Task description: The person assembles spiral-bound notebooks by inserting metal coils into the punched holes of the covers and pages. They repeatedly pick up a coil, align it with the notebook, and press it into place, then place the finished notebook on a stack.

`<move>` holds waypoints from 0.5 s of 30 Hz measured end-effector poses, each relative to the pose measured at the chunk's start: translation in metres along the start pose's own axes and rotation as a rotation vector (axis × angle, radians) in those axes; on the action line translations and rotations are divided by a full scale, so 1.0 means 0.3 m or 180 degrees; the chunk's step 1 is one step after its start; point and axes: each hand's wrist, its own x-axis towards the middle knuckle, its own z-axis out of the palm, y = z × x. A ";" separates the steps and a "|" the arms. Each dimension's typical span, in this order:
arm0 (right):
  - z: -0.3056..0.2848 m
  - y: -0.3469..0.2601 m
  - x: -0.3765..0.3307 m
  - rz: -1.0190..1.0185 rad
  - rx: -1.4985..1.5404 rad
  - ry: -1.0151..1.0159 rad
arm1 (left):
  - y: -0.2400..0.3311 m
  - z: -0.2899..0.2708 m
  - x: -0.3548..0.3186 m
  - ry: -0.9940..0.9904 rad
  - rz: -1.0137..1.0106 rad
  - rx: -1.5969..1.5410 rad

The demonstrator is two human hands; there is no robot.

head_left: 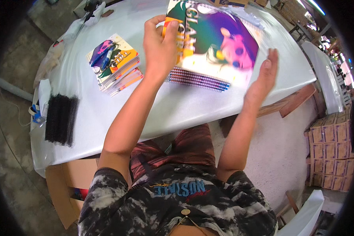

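My left hand [160, 49] grips the left edge of a notebook [212, 35] with a colourful illustrated cover, thumb on the front. The notebook is raised over the table and slightly blurred. Beside its right edge is my right hand [263, 78], open with fingers stretched out; I cannot tell whether it touches the edge. Under the held notebook lies a stack of spiral-bound notebooks [198, 80], their coils toward me and the rest mostly hidden. Left of my left hand stands a pile of unbound notebooks [116, 65] with similar covers, and what look like pens or coils on top.
A bundle of black spiral coils [61, 120] lies at the left of the white-covered table [153, 118]. A tape roll [36, 114] sits at the left edge. Below is an open cardboard box [63, 188]. Stacked cartons [330, 153] stand at right, near a wooden beam [299, 100].
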 end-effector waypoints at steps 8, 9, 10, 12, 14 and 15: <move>0.033 0.309 -0.163 0.0642 -0.0673 -0.0356 | -0.316 0.042 0.042 -0.0354 0.0295 0.2428; 0.044 0.290 -0.173 0.0781 -0.0565 -0.0180 | -0.312 0.038 0.016 -0.0130 0.0225 0.2145; 0.053 0.280 -0.180 0.0918 -0.0457 -0.0005 | -0.310 0.038 -0.002 0.0091 0.0154 0.1860; 0.064 0.298 -0.187 0.0620 -0.0508 0.0199 | -0.309 0.043 -0.019 0.0248 0.0075 0.1748; 0.061 0.309 -0.199 0.0363 -0.0539 0.0229 | -0.298 0.035 -0.027 0.0313 -0.0129 0.1654; 0.067 0.312 -0.213 0.0161 -0.0790 0.0158 | -0.296 0.003 -0.026 0.0159 -0.0022 0.1735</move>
